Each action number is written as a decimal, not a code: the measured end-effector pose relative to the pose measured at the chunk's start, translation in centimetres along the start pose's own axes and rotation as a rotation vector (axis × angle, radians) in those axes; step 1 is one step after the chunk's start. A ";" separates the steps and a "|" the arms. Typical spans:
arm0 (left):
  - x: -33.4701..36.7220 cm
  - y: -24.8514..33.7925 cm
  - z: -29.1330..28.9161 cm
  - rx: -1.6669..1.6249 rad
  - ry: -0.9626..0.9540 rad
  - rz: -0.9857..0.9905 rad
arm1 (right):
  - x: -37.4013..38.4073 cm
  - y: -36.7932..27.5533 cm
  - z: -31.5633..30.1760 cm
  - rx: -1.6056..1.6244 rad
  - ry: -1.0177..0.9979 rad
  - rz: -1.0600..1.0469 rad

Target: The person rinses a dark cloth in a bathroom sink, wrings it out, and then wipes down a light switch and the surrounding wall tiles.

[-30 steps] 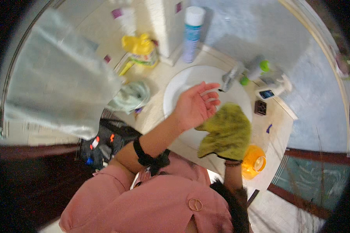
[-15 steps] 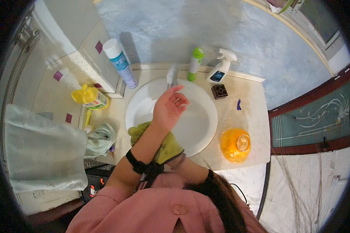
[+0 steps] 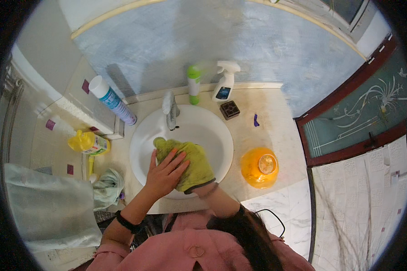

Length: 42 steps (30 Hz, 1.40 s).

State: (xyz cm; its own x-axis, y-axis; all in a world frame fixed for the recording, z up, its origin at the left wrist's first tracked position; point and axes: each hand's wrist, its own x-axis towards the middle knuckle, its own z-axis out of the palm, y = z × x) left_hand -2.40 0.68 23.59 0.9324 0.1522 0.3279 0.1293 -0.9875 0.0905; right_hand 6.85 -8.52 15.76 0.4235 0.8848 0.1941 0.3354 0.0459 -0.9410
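Note:
A green cleaning mitt [image 3: 195, 167] with a dark cuff covers my right hand [image 3: 207, 189] over the near part of the white sink basin [image 3: 138, 144]. Only the wrist shows, so the fingers inside the mitt are hidden. My left hand [image 3: 166, 174] lies against the mitt's left side, its fingers stretched out and spread over the fabric. A faucet [image 3: 171, 110] stands at the back of the basin, beyond both hands and touched by neither.
Along the back stand a blue-white spray can [image 3: 113, 100], a green-white can [image 3: 194, 85] and a white spray bottle [image 3: 224, 81]. To the right are a dark square holder [image 3: 230, 110], a purple strip [image 3: 256, 120] and an orange bowl [image 3: 253, 167]. A yellow jug [image 3: 89, 143] and crumpled cloth [image 3: 107, 187] stand left.
My left hand has come down from above the basin near the faucet and now touches the mitt, its fingers straighter. The mitt is more in sight, and the whole view has shifted.

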 end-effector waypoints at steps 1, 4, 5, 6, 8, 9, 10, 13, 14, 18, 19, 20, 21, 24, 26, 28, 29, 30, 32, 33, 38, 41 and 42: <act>-0.5 -0.1 -0.2 -0.002 0.006 0.013 | -0.1 -0.5 -0.7 0.218 -0.090 0.048; -1.9 -0.5 -0.8 -0.013 -0.070 0.003 | 0.1 -4.2 -2.9 0.474 -0.155 0.181; -2.3 -0.8 -0.5 -0.018 -0.062 0.015 | 0.2 -4.3 -3.2 0.975 -0.136 0.187; -2.9 -1.3 -0.4 0.049 -0.027 -0.007 | 0.4 -4.6 -3.4 1.481 -0.135 0.197; -3.8 -2.1 0.5 0.159 -0.005 -0.100 | 0.8 -4.1 -4.8 0.626 -0.130 0.038; -5.0 -2.7 1.2 0.166 -0.002 -0.101 | 0.6 -3.8 -5.1 0.354 -0.111 -0.030; -6.2 -3.2 2.2 -0.246 0.018 -0.363 | 0.3 -3.3 -4.9 0.355 -0.091 -0.008; -4.8 -2.8 2.3 -1.116 0.002 -0.889 | -1.5 -1.5 -3.1 0.451 -0.039 0.122; -3.7 -2.3 2.2 -1.566 -0.050 -1.162 | -2.3 -0.8 -2.1 0.503 -0.020 0.164; -3.1 -0.1 6.2 -1.558 -0.149 -0.992 | -4.1 0.5 3.2 0.649 -0.119 0.229; -2.9 0.5 6.5 -1.364 -0.172 -0.798 | -4.3 0.6 3.9 0.658 -0.146 0.235; -2.8 0.9 6.4 -1.176 -0.188 -0.634 | -4.5 0.8 4.3 0.642 -0.176 0.229; -2.8 1.4 5.9 -0.985 -0.201 -0.478 | -4.6 1.0 4.1 0.613 -0.195 0.225; -3.0 1.8 4.1 -0.570 -0.238 -0.154 | -4.1 1.5 3.2 0.468 -0.239 0.163; -3.9 1.8 2.9 -0.424 -0.274 -0.065 | -3.7 1.4 2.7 0.332 -0.269 0.086; -4.9 1.6 1.2 -0.340 -0.319 -0.057 | -3.3 0.4 1.8 0.141 -0.299 -0.043; -5.2 1.4 0.4 -0.323 -0.346 -0.077 | -3.0 0.0 1.2 0.011 -0.304 -0.129; -5.2 1.2 -0.9 -0.311 -0.380 -0.118 | -2.5 -1.3 0.4 -0.136 -0.304 -0.212; -4.9 0.7 -2.8 -0.277 -0.498 -0.232 | -1.6 -4.4 -1.4 -0.364 -0.258 -0.287; -5.1 0.4 -3.5 -0.271 -0.499 -0.242 | -0.8 -6.2 -1.7 -0.460 -0.238 -0.308; -5.2 -1.2 -3.9 -0.193 -0.157 -0.225 | -0.6 -10.3 -2.8 -0.287 0.013 -0.283; -5.0 -2.6 -3.6 -0.100 -0.286 -0.209 | -1.6 -15.9 -6.8 -0.671 -0.016 -0.364; -5.1 -2.7 -3.8 -0.061 -0.355 -0.209 | -2.3 -17.8 -7.9 -0.794 -0.033 -0.391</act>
State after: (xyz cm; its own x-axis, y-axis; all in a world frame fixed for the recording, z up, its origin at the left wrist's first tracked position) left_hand -8.79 2.70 25.21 0.9482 0.3142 -0.0469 0.3174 -0.9310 0.1801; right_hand 6.53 -15.05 34.21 0.1357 0.8866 0.4421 0.9415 0.0236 -0.3363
